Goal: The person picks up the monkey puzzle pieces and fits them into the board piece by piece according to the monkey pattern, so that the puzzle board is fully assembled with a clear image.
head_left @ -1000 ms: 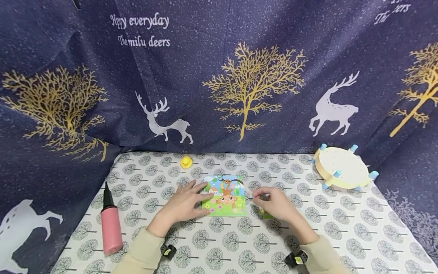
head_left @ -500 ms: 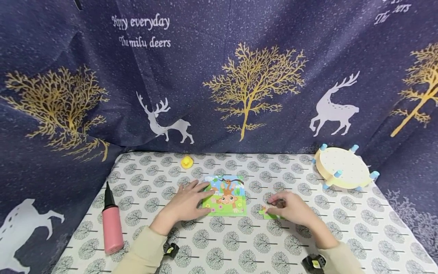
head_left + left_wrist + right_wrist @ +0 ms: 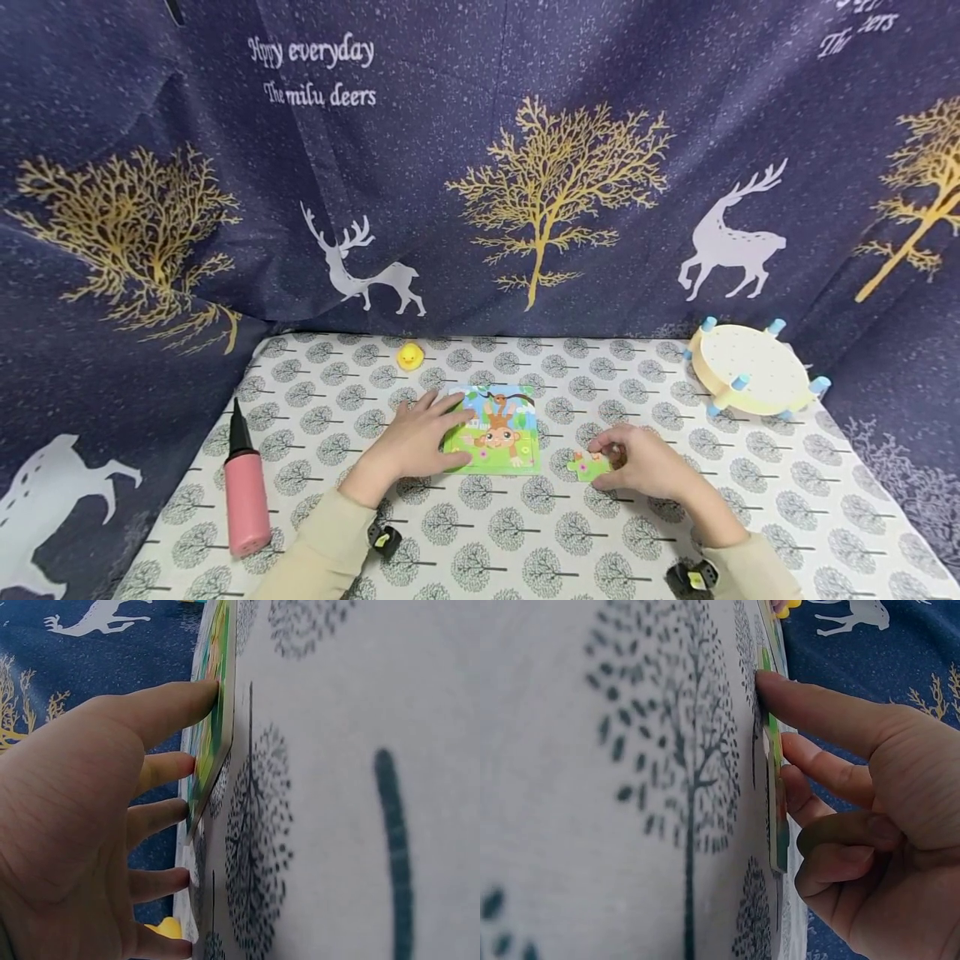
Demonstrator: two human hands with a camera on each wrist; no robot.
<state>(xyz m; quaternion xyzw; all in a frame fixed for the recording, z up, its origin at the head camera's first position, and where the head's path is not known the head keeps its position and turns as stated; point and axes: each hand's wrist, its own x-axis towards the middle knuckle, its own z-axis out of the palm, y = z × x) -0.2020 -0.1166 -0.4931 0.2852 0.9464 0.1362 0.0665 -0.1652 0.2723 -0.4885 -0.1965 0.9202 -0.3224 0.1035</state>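
Observation:
A square jigsaw puzzle (image 3: pixel 504 442) with a cartoon monkey hanging head down lies at the middle of the table. My left hand (image 3: pixel 411 443) rests on its left side, fingers spread; in the left wrist view the thumb and two fingers touch the puzzle face (image 3: pixel 212 724). To the right lies a green puzzle piece (image 3: pixel 582 468) with a pink flower, apart from the square. My right hand (image 3: pixel 647 463) pinches it between thumb and forefinger, the other fingers curled. In the right wrist view the piece's thin edge (image 3: pixel 774 817) shows close to the cloth, partly hidden by fingers.
A yellow rubber duck (image 3: pixel 410 357) sits behind the puzzle. On the left lies a pink hand pump (image 3: pixel 247 504) with a black nozzle. A round cream stand (image 3: pixel 753 371) with blue-tipped legs is at the back right. A dark blue printed curtain (image 3: pixel 465 167) hangs behind the table.
My right hand has moved right, away from the puzzle, and its fingers have come down on the green piece, which now shows more. The left hand has barely shifted.

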